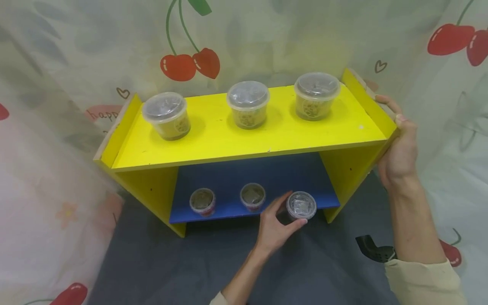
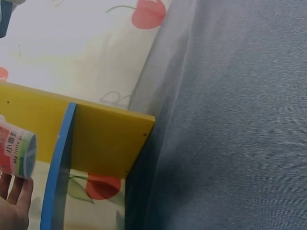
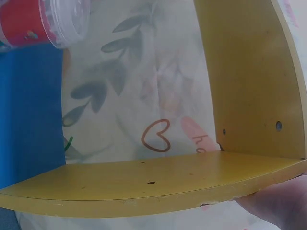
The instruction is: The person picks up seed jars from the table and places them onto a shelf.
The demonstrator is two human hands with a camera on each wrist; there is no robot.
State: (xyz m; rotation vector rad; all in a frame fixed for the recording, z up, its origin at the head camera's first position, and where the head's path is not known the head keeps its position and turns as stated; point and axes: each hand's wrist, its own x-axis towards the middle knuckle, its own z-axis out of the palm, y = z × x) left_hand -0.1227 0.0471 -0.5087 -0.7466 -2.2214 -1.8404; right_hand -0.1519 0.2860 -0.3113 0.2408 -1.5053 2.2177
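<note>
My left hand (image 1: pixel 273 232) pinches a small lidded plastic cup (image 1: pixel 301 206) between thumb and fingers, in front of the blue lower shelf board (image 1: pixel 289 169). A printed label shows on this cup (image 2: pixel 18 149) in the left wrist view, with fingertips at its side. At the right end of the yellow shelf unit (image 1: pixel 228 148), my right hand (image 1: pixel 400 154) grips the side panel, fingers over its upper edge. Two similar small cups stand on the blue board, one at the left (image 1: pixel 203 201) and one at the middle (image 1: pixel 253 196).
On the yellow top board stand three larger clear lidded tubs, at left (image 1: pixel 165 114), middle (image 1: pixel 248 103) and right (image 1: pixel 316 95). A cherry-print cloth (image 1: pixel 267 38) hangs behind and at the sides. Dark grey fabric (image 1: pixel 190 267) lies under the unit.
</note>
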